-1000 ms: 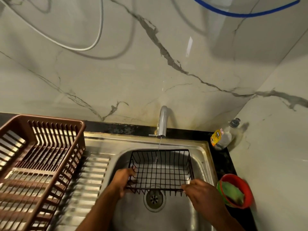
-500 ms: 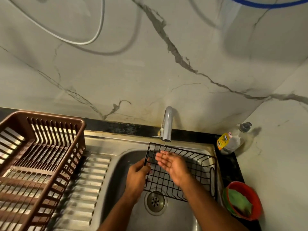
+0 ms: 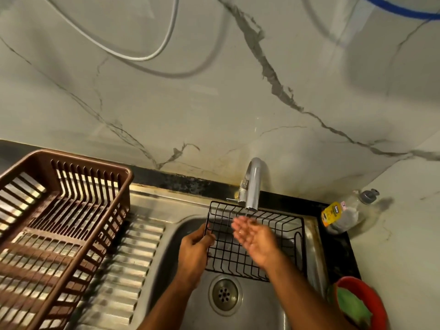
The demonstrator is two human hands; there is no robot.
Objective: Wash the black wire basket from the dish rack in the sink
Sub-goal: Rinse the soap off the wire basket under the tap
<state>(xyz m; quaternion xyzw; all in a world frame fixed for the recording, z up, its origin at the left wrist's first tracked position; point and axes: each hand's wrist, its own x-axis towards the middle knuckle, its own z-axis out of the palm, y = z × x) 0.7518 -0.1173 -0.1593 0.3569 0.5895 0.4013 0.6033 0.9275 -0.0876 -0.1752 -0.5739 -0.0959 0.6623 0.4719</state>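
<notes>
Black wire basket (image 3: pixel 259 241) sits in the stainless sink (image 3: pixel 259 313), tipped up toward the back wall so its open side faces the viewer; its upper rim reaches just under the tap spout (image 3: pixel 252 184), its lower edge is down near the drain strainer (image 3: pixel 225 294).

Left hand (image 3: pixel 194 252) grips the basket's left edge, fingers curled round the wire at the corner. Right hand (image 3: pixel 256 236) is held flat and spread, palm up, fingers straight, in front of the basket's mesh and directly below the spout. A thin stream of water falls from the tap onto its fingers. Whether the back of that hand touches the wire behind it: cannot tell.

Left of the bowl, the ribbed steel drainboard (image 3: pixel 128 265) carries a brown plastic dish rack (image 3: pixel 59 225), slatted on its sides and floor.

Right of the sink, on the dark bench (image 3: pixel 342 256): a clear soap bottle with yellow label (image 3: pixel 342 214) and grey pump, leaning against the corner of the marble wall. Nearer the viewer, a red bowl (image 3: pixel 378 303) holds a green scrub pad (image 3: pixel 352 306).

On the marble backsplash, a white cable (image 3: pixel 152 53) loops above; a blue hose (image 3: pixel 400 10) crosses the top right corner.
</notes>
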